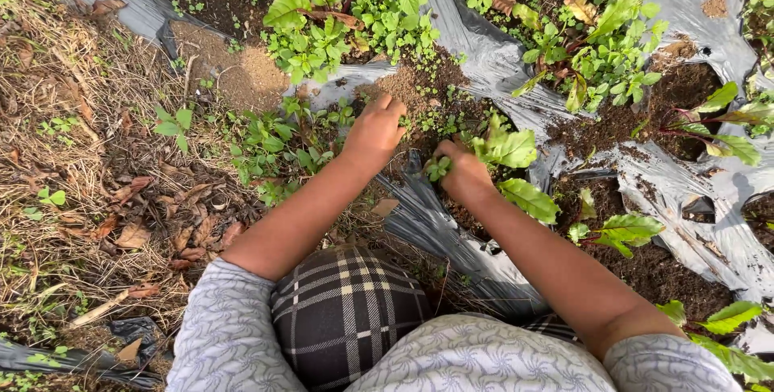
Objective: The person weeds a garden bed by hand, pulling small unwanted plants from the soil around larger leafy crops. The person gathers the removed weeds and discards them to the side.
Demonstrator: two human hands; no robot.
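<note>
- Where grey plastic mulch sheeting (484, 61) covers the garden bed, it spreads across the upper and right part of the view, with holes of dark soil (621, 122) cut into it.
- Dry grass and dead leaves (72, 174) fill the ground on the left, beside the sheeting.
- Leafy beet plants (516, 150) with reddish stems stand in the holes, among small green weeds (310, 49).
- Near the bottom edge lies a dark checked cloth (347, 311), between the person's patterned sleeves.
- Left hand (375, 134) reaches onto the soil of one hole, its fingers (395, 108) curled down loosely against the earth; whether they grip anything cannot be told.
- Right hand (463, 174) is closed in a fist around a small weed sprig (438, 168), just beside the beet plant's leaves.
</note>
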